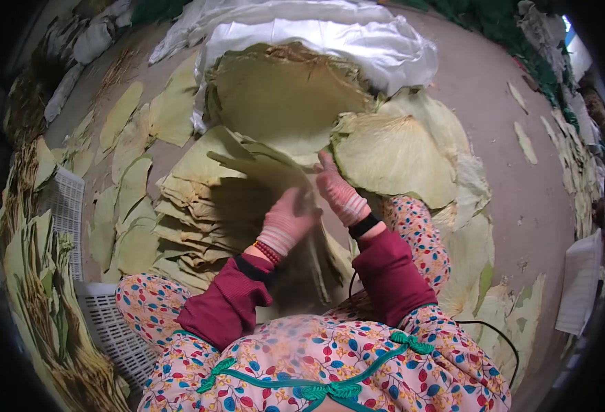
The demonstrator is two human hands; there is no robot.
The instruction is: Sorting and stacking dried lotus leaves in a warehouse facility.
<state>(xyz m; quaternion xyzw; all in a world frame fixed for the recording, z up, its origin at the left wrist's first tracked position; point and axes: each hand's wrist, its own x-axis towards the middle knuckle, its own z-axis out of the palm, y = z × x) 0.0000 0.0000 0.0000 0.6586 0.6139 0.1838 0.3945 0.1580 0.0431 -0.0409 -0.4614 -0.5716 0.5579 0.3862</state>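
Observation:
Both my hands wear thin pink gloves with striped cuffs. My left hand (287, 221) is closed on a bundle of folded dried leaves (269, 159) standing on edge; its fingertips are partly hidden and blurred. Close beside it, my right hand (338, 187) has its fingers stretched upward, next to the rim of a pale green dried leaf (395, 154) lying on the right. To the left rises a layered stack of folded dried leaves (196, 220), partly in shadow. Beyond my hands, a pile of broad round dried leaves (282, 96) rests against white sacking.
White sacking (316, 41) lies at the far side. White plastic baskets (113, 326) stand at the left, near bundled dried leaves (62, 329). A white crate (580, 281) is at the right. Loose leaves (134, 185) cover parts of the floor. A black cord (505, 336) curves beside my right leg.

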